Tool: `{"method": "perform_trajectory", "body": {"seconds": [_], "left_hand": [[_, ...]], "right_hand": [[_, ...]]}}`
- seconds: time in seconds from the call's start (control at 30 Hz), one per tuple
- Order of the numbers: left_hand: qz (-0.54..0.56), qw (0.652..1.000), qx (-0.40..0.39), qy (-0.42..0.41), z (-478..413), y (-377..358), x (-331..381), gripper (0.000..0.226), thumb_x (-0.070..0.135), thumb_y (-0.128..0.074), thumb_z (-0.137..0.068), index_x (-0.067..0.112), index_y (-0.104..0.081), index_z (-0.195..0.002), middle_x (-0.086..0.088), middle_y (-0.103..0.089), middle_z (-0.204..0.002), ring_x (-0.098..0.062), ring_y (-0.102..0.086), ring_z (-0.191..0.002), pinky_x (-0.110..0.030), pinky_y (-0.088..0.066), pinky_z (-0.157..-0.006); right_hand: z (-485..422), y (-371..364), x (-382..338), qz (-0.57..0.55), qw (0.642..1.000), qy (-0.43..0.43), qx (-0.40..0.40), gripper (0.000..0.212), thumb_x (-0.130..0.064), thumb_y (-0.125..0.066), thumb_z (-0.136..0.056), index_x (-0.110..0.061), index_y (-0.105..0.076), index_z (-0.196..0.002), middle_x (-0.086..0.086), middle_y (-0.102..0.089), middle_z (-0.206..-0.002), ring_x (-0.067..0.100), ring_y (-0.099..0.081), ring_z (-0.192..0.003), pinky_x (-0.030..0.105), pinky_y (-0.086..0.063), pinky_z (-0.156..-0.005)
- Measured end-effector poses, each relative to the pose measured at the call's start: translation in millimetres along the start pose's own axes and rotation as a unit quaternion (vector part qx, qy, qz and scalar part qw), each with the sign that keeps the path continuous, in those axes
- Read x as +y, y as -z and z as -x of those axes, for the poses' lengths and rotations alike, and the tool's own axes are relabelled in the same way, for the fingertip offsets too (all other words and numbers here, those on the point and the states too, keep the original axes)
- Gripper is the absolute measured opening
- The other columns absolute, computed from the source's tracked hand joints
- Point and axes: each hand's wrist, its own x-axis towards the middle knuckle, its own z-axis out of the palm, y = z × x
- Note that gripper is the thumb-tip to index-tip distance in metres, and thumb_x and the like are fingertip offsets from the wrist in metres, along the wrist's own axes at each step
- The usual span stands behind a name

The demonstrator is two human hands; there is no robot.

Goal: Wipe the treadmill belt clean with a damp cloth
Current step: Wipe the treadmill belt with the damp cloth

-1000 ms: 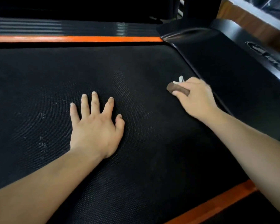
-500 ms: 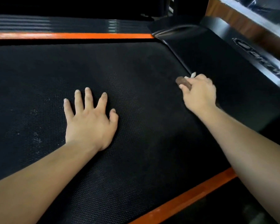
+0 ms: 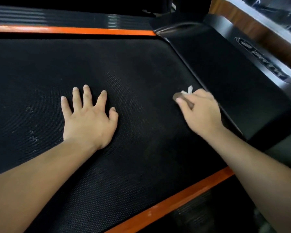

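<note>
The black textured treadmill belt [image 3: 128, 68] fills most of the view. My left hand [image 3: 89, 118] lies flat on it with fingers spread, left of centre. My right hand [image 3: 202, 111] grips a small bunched cloth [image 3: 179, 95], brown with a white corner sticking out, and holds it against the belt close to the motor cover's edge. Most of the cloth is hidden inside the hand. Pale dusty specks [image 3: 32, 137] show on the belt left of my left hand.
An orange side rail [image 3: 74, 30] runs along the far side and another orange rail [image 3: 175, 200] along the near side. The glossy black motor cover [image 3: 233, 81] rises on the right, with a silver logo strip [image 3: 262, 59] and wood-toned floor beyond.
My right hand with the cloth slid along the belt beside the motor cover, away and then back a little. My left hand stayed pressed flat in place.
</note>
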Motion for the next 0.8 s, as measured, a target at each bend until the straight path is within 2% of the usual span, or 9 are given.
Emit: {"method": "perform_trajectory", "body": {"seconds": [0.1, 0.17, 0.23, 0.27, 0.4, 0.47, 0.6, 0.67, 0.8], "left_hand": [[-0.002, 1.0, 0.0, 0.0, 0, 0, 1, 0.069, 0.059, -0.015, -0.101, 0.03, -0.015, -0.164, -0.016, -0.004, -0.172, -0.037, 0.006, -0.158, -0.061, 0.003, -0.125], [-0.006, 1.0, 0.0, -0.003, 1, 0, 0, 0.069, 0.059, -0.015, -0.101, 0.029, -0.016, -0.163, -0.016, -0.004, -0.172, -0.038, 0.005, -0.158, -0.061, 0.002, -0.125], [-0.008, 1.0, 0.001, -0.004, 1, 0, 0, 0.069, 0.058, -0.015, -0.101, 0.029, -0.016, -0.163, -0.017, -0.005, -0.172, -0.038, 0.004, -0.158, -0.061, 0.002, -0.125], [-0.008, 1.0, 0.002, -0.005, 1, 0, 1, 0.069, 0.058, -0.015, -0.101, 0.029, -0.016, -0.163, -0.017, -0.005, -0.172, -0.038, 0.004, -0.158, -0.061, 0.002, -0.125], [-0.01, 1.0, 0.002, -0.002, 1, 0, 0, 0.069, 0.058, -0.015, -0.101, 0.029, -0.016, -0.163, -0.017, -0.005, -0.172, -0.038, 0.005, -0.158, -0.061, 0.003, -0.125], [-0.01, 1.0, 0.003, -0.002, 1, 0, 0, 0.069, 0.058, -0.015, -0.101, 0.029, -0.016, -0.163, -0.017, -0.004, -0.172, -0.038, 0.005, -0.158, -0.061, 0.003, -0.125], [-0.009, 1.0, 0.001, -0.002, 0, 0, -1, 0.069, 0.059, -0.015, -0.101, 0.029, -0.015, -0.163, -0.017, -0.004, -0.172, -0.038, 0.006, -0.158, -0.062, 0.003, -0.125], [-0.01, 1.0, 0.002, -0.001, 0, -1, -1, 0.068, 0.059, -0.016, -0.102, 0.028, -0.016, -0.163, -0.017, -0.004, -0.172, -0.038, 0.005, -0.158, -0.062, 0.003, -0.125], [-0.006, 1.0, 0.004, -0.002, -1, -2, -2, 0.068, 0.058, -0.017, -0.102, 0.028, -0.018, -0.163, -0.018, -0.006, -0.171, -0.039, 0.004, -0.158, -0.062, 0.003, -0.124]], "right_hand": [[1, 8, 13, 0.051, 0.998, 0.033, -0.01, 0.034, -0.044, -0.052, -0.097, -0.023, -0.077, -0.108, 0.001, -0.064, -0.095, 0.028, -0.055, -0.091, 0.042, -0.048, -0.084], [-22, 8, 31, 0.101, 0.995, -0.02, -0.008, 0.037, -0.042, -0.05, -0.099, -0.021, -0.075, -0.116, 0.007, -0.064, -0.105, 0.034, -0.055, -0.097, 0.043, -0.048, -0.085], [-28, 7, 34, 0.101, 0.992, -0.078, -0.002, 0.036, -0.04, -0.053, -0.099, -0.018, -0.073, -0.12, 0.008, -0.061, -0.109, 0.034, -0.054, -0.1, 0.041, -0.046, -0.085], [-22, 5, 29, 0.094, 0.993, -0.077, 0.005, 0.035, -0.039, -0.055, -0.098, -0.017, -0.073, -0.118, 0.008, -0.06, -0.108, 0.034, -0.054, -0.099, 0.041, -0.046, -0.085], [31, 12, 5, 0.003, 0.999, 0.029, -0.016, 0.024, -0.034, -0.063, -0.094, -0.016, -0.076, -0.105, 0.001, -0.059, -0.099, 0.026, -0.054, -0.095, 0.033, -0.047, -0.081], [25, 17, 17, 0.022, 0.998, 0.057, -0.024, 0.026, -0.036, -0.06, -0.094, -0.02, -0.076, -0.106, 0.002, -0.059, -0.097, 0.027, -0.054, -0.093, 0.032, -0.046, -0.078], [-6, 18, 45, 0.081, 0.995, -0.056, -0.008, 0.029, -0.033, -0.058, -0.098, -0.016, -0.076, -0.113, 0.008, -0.06, -0.106, 0.034, -0.052, -0.097, 0.032, -0.042, -0.079], [11, 16, 31, 0.07, 0.997, -0.04, -0.007, 0.025, -0.03, -0.063, -0.095, -0.015, -0.077, -0.109, 0.007, -0.061, -0.107, 0.033, -0.053, -0.098, 0.036, -0.047, -0.082], [38, 30, 23, 0.014, 0.998, 0.034, -0.043, 0.024, -0.028, -0.066, -0.094, -0.019, -0.076, -0.113, 0.002, -0.063, -0.103, 0.027, -0.054, -0.097, 0.03, -0.041, -0.084]]}}
